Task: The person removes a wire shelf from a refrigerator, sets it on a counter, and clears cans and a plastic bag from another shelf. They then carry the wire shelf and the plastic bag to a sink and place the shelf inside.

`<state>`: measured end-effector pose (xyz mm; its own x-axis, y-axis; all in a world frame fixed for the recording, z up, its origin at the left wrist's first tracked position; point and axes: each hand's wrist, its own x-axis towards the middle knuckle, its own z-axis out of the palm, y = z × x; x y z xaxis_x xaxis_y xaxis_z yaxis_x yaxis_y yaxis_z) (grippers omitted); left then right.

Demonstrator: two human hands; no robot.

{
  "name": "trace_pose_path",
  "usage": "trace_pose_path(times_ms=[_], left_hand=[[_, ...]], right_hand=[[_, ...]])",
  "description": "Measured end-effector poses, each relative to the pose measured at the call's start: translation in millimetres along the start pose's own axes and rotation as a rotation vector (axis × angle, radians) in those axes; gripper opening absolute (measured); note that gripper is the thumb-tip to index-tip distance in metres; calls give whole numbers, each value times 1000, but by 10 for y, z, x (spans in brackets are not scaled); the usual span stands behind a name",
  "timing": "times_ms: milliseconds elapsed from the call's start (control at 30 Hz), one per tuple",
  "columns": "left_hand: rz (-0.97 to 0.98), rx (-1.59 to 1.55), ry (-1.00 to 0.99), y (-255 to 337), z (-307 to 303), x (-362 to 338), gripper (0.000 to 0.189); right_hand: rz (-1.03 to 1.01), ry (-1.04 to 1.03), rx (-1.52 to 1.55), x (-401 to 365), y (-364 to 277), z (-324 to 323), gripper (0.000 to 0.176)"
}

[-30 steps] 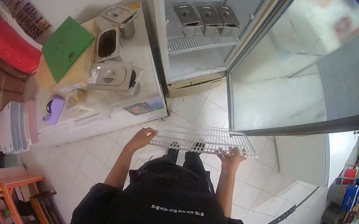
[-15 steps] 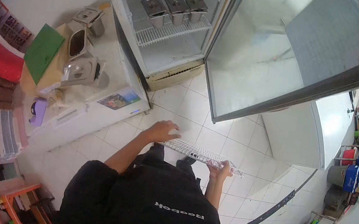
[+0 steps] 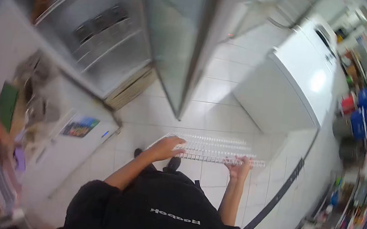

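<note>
A white wire rack (image 3: 205, 157) is held out level in front of my body, above the tiled floor. My left hand (image 3: 166, 148) grips its left end, fingers over the top edge. Near the right end, my right hand (image 3: 239, 166) is closed around the front edge. Ahead to the left stands an upright fridge (image 3: 126, 84) with its glass door (image 3: 172, 32) swung out. Blurred metal containers (image 3: 104, 22) with lids sit on a shelf inside it.
At the left, a white chest freezer (image 3: 63, 153) bears metal containers and a green board (image 3: 7, 106). A white cabinet (image 3: 267, 94) stands ahead to the right. Blue containers (image 3: 363, 113) and cluttered shelves line the right side. A dark strip (image 3: 275, 199) crosses the floor.
The view has turned to the right, so the fridge and freezer sit further left. The rack now lies flatter and shows more of its surface, still in both hands.
</note>
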<state>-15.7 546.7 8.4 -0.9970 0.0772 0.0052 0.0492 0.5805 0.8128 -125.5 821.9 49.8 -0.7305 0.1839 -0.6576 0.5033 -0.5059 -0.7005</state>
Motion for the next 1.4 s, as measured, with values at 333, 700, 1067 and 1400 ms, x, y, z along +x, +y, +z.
trace_pose_path(times_ms=[333,700,1067,1400], left_hand=[[-206,-31,529,27,-102,518,43],[-348,-181,1098,-417,228,1450,46],[-418,226,1125,-416,416,1650,42],[-555,53,1055,-96,502,2353,36]], right_hand=[[-466,-42,188,94,-1933,-172,77],[-661,-196,679,2061,-3379,-15,66],[-578,-40,784,4112,-3746,177,47],[-178,277,546,6211,-3863,-218,44]])
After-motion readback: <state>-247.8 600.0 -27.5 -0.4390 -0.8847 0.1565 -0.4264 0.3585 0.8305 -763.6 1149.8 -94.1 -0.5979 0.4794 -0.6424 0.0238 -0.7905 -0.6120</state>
